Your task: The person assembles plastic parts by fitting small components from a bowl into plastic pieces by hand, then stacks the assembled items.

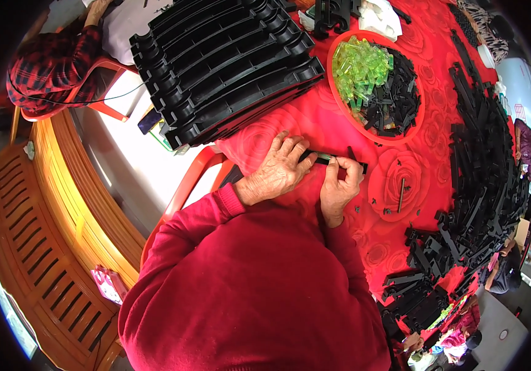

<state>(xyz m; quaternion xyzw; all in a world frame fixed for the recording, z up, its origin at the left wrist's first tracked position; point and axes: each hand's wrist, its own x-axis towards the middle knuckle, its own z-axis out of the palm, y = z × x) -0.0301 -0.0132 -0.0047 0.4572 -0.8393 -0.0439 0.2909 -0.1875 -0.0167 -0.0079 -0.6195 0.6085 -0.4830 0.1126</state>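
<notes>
A narrow black plastic part (356,164) lies on the red tablecloth in front of me. Over its left end my left hand (280,171) is bent, thumb and fingers closed around it. My right hand (341,187) pinches with thumb and forefinger at the part's middle, on a small pale green clear piece (325,157) set along it. The fingertips partly hide that piece. Just beyond the right hand, a thin black sliver (351,152) touches or lies close to the part.
An orange-red basin (422,111) holds clear green pieces (361,68) and small black pieces (395,99). Black ribbed trays (228,68) are stacked at the far left. Long black parts (482,179) heap along the right. A thin rod (401,195) lies nearby. Other people sit around.
</notes>
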